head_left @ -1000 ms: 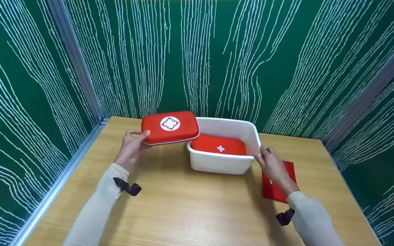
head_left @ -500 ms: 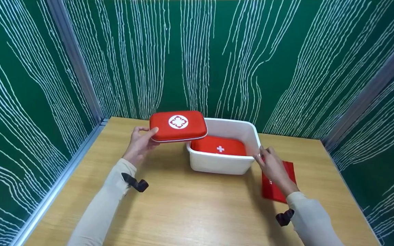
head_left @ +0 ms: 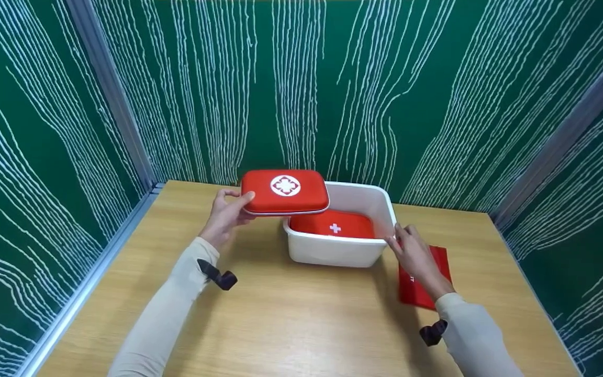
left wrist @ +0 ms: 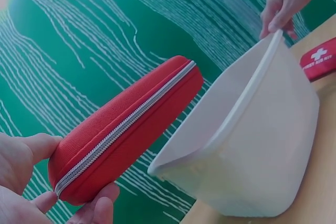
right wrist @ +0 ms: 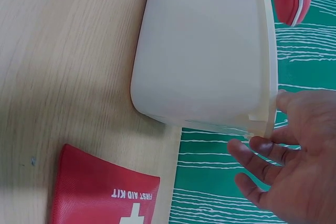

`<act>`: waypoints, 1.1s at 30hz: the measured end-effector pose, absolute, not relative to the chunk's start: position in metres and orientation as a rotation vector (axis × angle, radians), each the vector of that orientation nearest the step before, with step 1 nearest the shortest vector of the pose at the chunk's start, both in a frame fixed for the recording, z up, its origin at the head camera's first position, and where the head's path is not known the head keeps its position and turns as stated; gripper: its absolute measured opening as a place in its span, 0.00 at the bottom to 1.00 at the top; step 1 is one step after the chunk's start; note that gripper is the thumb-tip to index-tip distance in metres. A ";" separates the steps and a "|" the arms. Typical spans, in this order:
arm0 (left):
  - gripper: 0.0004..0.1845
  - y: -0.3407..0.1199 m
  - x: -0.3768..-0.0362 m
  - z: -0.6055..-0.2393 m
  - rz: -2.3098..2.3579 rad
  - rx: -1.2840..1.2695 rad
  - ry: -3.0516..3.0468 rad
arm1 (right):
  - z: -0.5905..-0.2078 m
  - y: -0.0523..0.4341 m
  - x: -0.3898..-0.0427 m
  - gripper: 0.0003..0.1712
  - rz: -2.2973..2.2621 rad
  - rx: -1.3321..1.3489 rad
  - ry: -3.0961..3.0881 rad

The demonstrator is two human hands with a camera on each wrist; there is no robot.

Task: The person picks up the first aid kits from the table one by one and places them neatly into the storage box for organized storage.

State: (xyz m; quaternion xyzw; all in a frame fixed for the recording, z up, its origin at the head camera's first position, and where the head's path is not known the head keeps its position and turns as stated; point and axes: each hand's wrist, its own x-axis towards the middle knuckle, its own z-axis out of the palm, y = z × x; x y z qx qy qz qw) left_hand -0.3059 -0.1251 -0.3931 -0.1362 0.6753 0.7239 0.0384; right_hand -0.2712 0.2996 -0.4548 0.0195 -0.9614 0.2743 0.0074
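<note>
My left hand (head_left: 228, 215) grips the left end of a red zippered first aid case (head_left: 291, 201), thumb on top and fingers beneath. Its lid bears a white round emblem, and in the left wrist view the silver zipper (left wrist: 126, 124) runs along its side. The case hangs over the left part of a white plastic bin (head_left: 341, 251). Inside the bin lies another red first aid case (head_left: 351, 224) with a white cross, partly covered by the held one. At the bin's front right corner, my right hand (head_left: 414, 256) pinches the rim between thumb and fingers.
A flat red first aid kit pouch (right wrist: 105, 187) lies on the wooden table (head_left: 291, 319) right of the bin, partly beneath the right forearm in the head view. Green panels (head_left: 259, 104) with white wavy lines stand behind the table and at both sides.
My left hand has carried the red case rightward, farther over the bin. The right hand keeps its hold on the rim, and the bin stays in place.
</note>
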 end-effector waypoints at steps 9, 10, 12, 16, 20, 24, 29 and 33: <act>0.28 -0.108 -0.310 -0.387 2.179 -0.341 2.137 | -0.456 0.300 -0.268 0.45 0.866 0.065 -2.997; 0.28 -0.107 -0.311 -0.386 2.170 -0.336 2.147 | -0.456 0.300 -0.268 0.45 0.867 0.064 -2.996; 0.28 -0.104 -0.313 -0.384 2.154 -0.325 2.163 | -0.456 0.299 -0.268 0.45 0.871 0.065 -2.996; 0.28 -0.099 -0.316 -0.381 2.126 -0.307 2.185 | -0.456 0.299 -0.268 0.45 0.877 0.051 -2.995; 0.29 -0.093 -0.319 -0.378 2.116 -0.264 2.203 | -0.457 0.299 -0.270 0.44 0.872 0.035 -2.995; 0.30 -0.087 -0.319 -0.377 2.108 -0.234 2.223 | -0.457 0.298 -0.269 0.45 0.888 0.015 -2.998; 0.30 -0.081 -0.320 -0.378 2.085 -0.234 2.230 | -0.456 0.298 -0.267 0.45 0.906 0.028 -2.988; 0.29 -0.075 -0.322 -0.378 2.073 -0.210 2.241 | -0.456 0.298 -0.267 0.44 0.898 0.043 -2.976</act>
